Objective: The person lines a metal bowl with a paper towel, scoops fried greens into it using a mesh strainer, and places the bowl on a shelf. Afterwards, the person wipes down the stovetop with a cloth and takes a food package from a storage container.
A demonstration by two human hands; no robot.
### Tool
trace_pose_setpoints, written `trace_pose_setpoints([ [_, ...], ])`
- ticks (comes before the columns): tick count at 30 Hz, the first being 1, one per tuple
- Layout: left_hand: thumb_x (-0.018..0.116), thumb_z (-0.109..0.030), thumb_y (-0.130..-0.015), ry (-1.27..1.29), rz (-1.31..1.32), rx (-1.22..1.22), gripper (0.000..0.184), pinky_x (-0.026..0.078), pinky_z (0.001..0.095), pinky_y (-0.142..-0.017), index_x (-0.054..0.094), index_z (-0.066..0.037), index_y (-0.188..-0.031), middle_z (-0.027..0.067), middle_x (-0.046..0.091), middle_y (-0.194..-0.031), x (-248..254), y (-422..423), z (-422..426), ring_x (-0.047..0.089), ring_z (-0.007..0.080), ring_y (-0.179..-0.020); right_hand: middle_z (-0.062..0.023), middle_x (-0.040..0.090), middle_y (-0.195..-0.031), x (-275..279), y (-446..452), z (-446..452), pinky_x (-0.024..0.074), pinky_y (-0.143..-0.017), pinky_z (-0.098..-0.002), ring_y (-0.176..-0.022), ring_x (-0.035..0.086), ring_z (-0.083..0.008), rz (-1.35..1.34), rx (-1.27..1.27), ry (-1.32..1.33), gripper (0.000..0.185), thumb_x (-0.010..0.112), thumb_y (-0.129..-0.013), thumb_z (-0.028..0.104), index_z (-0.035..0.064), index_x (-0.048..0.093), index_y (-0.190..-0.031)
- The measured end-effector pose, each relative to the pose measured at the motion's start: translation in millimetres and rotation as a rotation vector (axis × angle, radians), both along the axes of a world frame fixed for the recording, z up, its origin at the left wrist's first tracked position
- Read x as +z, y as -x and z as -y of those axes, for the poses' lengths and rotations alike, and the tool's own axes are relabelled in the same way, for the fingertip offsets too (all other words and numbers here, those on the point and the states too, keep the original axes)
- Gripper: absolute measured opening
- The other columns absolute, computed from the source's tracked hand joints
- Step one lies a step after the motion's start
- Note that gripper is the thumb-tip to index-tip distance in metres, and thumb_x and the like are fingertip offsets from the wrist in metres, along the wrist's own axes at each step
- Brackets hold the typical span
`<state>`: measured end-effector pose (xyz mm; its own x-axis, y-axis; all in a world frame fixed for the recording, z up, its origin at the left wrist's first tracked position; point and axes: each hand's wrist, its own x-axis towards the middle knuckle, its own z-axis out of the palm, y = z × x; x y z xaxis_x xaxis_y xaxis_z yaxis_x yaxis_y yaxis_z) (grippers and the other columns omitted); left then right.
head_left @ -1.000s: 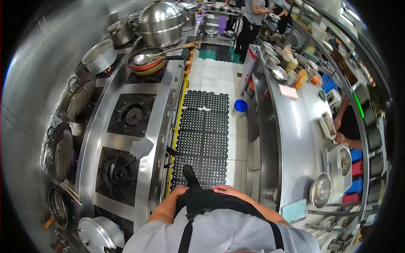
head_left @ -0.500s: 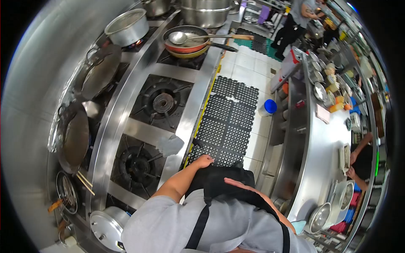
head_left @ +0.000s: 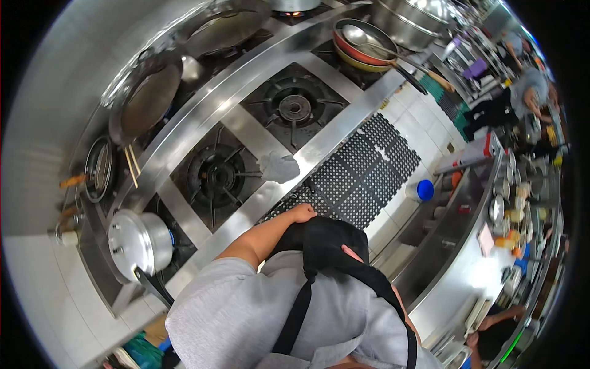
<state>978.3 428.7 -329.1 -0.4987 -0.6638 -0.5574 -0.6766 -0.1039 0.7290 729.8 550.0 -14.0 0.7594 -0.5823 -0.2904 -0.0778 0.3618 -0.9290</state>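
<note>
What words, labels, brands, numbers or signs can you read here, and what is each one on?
None can be read.
Pressure cooker: no legible lettering.
White-and-red box: any marking is too small to read.
Containers on the steel counter: any labels are too small and blurred.

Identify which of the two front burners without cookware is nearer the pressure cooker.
The lower-left burner: it is next along from the pressure cooker, whereas the upper-right burner lies farther away, towards the stacked pans.
</note>
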Motion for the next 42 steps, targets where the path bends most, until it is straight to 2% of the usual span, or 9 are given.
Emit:
trace_pose_setpoints([
  [8, 0.061, -0.04, -0.083, -0.035, 0.193, 0.275, 0.037, 0.048, 0.0385, -0.079, 0.068, -0.005, -0.093, 0.0154, 0.066, -0.096, 11.1, -7.1, -50.5, 0.062, 0.0287, -0.091, -0.0104, 0.025, -0.149, -7.0, 22.1, 26.4, 0.0135, -0.112, -0.0348, -0.139, 0.019, -0.0238, 0.012, 0.096, 0.038, 0.062, 0.033, -0.096, 0.044, 0.0024, 0.028, -0.142],
  [13, 0.061, -0.026, -0.084, 0.071, -0.106, 0.565, 0.024, 0.048, 0.03, -0.058, 0.063, -0.002, -0.081, 0.0071, 0.062, -0.07, 13.2, 12.8, -57.2, 0.059, 0.0149, -0.059, -0.012, 0.026, -0.149, -3.0, 55.4, 6.1, 0.0138, -0.112, -0.0349, -0.139, 0.02, -0.0246, 0.026, 0.162, 0.086, 0.064, 0.034, -0.096, 0.046, 0.0019, 0.027, -0.142],
  [17, 0.06, -0.016, -0.083, 0.773, -0.023, 0.936, 0.012, 0.046, 0.03, -0.056, 0.062, -0.005, -0.079, 0.0095, 0.062, -0.071, 107.2, 29.6, -24.2, 0.059, 0.0189, -0.059, -0.0133, 0.026, -0.148, 9.6, 97.9, -20.6, 0.014, -0.112, -0.035, -0.138, 0.02, -0.0252, -0.002, 0.198, 0.103, 0.066, 0.035, -0.095, 0.046, 0.0015, 0.026, -0.142],
  [21, 0.058, -0.025, -0.084, 0.97, 0.346, 0.972, 0.043, 0.037, 0.0441, -0.094, 0.05, 0.003, -0.115, 0.0239, 0.051, -0.118, 153.2, 24.0, 13.6, 0.047, 0.0389, -0.11, -0.0146, 0.027, -0.148, 24.8, 125.0, -36.3, 0.0142, -0.112, -0.0351, -0.138, 0.021, -0.0258, -0.038, 0.227, 0.108, 0.067, 0.036, -0.095, 0.047, 0.0011, 0.026, -0.142],
  [25, 0.051, -0.035, -0.088, 0.829, 0.512, 0.935, 0.065, 0.021, 0.05, -0.109, 0.029, 0.002, -0.137, 0.0329, 0.024, -0.141, 134.3, 22.8, 47.3, 0.023, 0.0458, -0.132, -0.0159, 0.027, -0.147, 28.4, 149.8, -38.9, 0.0144, -0.112, -0.0352, -0.138, 0.022, -0.0264, -0.077, 0.246, 0.109, 0.069, 0.038, -0.094, 0.048, 0.0007, 0.025, -0.143],
  [30, 0.053, -0.033, -0.088, 0.835, 0.67, 0.922, 0.057, 0.028, 0.0492, -0.105, 0.037, -0.001, -0.132, 0.0296, 0.033, -0.138, 141.8, -8.5, 87.4, 0.031, 0.0438, -0.129, -0.0211, 0.04, -0.138, -16.9, 200.5, -24.2, 0.0231, -0.11, -0.038, -0.131, 0.037, -0.0295, 0.236, 0.121, -0.393, 0.071, 0.045, -0.092, 0.048, -0.0008, 0.028, -0.141],
  [33, 0.056, -0.022, -0.085, 0.754, 0.484, 0.98, 0.035, 0.046, 0.047, -0.081, 0.049, -0.001, -0.111, 0.023, 0.06, -0.106, 169.9, -47.7, 109.7, 0.058, 0.0397, -0.098, -0.0182, 0.053, -0.126, -26.2, 192.1, 4.8, 0.0394, -0.098, -0.037, -0.111, 0.055, -0.0258, 0.247, -0.334, -0.352, 0.064, 0.05, -0.092, 0.043, -0.0018, 0.036, -0.136],
  [36, 0.055, -0.022, -0.085, 0.936, 0.476, 1.279, 0.039, 0.046, 0.0481, -0.083, 0.047, 0.001, -0.115, 0.0269, 0.058, -0.106, 199.2, -120.5, 122.8, 0.057, 0.0429, -0.099, -0.0125, 0.062, -0.11, -98.1, 192.5, 12.0, 0.0465, -0.068, -0.0257, -0.084, 0.06, -0.014, -0.38, -1.042, -0.207, 0.048, 0.053, -0.092, 0.036, 0.0023, 0.049, -0.126],
  [42, 0.052, -0.03, -0.088, 0.749, 0.925, 1.612, 0.043, 0.043, 0.0463, -0.089, 0.051, 0.004, -0.114, 0.0256, 0.057, -0.113, 183.6, -314.3, 105.6, 0.055, 0.0407, -0.104, -0.0026, 0.062, -0.08, -197.8, 217.3, -43.0, 0.0423, -0.048, -0.0239, -0.056, 0.054, -0.0107, -0.733, -0.62, -0.556, 0.031, 0.052, -0.093, 0.032, 0.0056, 0.061, -0.105],
])
